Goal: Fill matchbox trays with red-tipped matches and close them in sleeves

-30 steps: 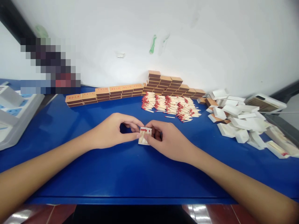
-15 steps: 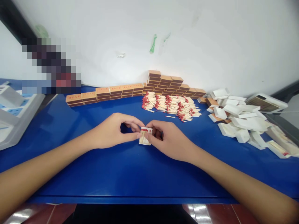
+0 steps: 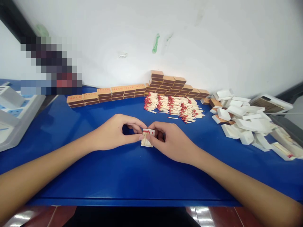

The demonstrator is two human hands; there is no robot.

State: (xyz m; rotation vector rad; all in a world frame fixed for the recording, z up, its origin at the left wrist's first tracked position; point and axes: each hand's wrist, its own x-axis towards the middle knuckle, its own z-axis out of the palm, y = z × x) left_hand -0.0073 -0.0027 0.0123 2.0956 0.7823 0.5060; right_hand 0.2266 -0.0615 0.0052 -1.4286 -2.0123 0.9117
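Observation:
A small white matchbox tray [image 3: 147, 143] is held above the blue table, with red-headed matches lying inside it. My left hand [image 3: 118, 132] pinches its left side between thumb and fingers. From the right, my right hand [image 3: 171, 142] grips the same tray, its thumb over the matches and its other fingers curled behind. Beyond my hands lies a heap of loose matches [image 3: 174, 105], roughly in several bundles, with one match [image 3: 172, 118] apart in front.
Stacked orange-brown matchboxes [image 3: 165, 83] line the wall. At the right is a pile of white matchbox trays [image 3: 248, 123], one holding matches, with a phone-like object [image 3: 272, 103] behind. A grey-white plastic holder [image 3: 23, 123] stands at the left on the blue table [image 3: 113, 179].
Almost nothing differs. Both hands keep their hold on the tray in the same place, and the view has shifted very slightly.

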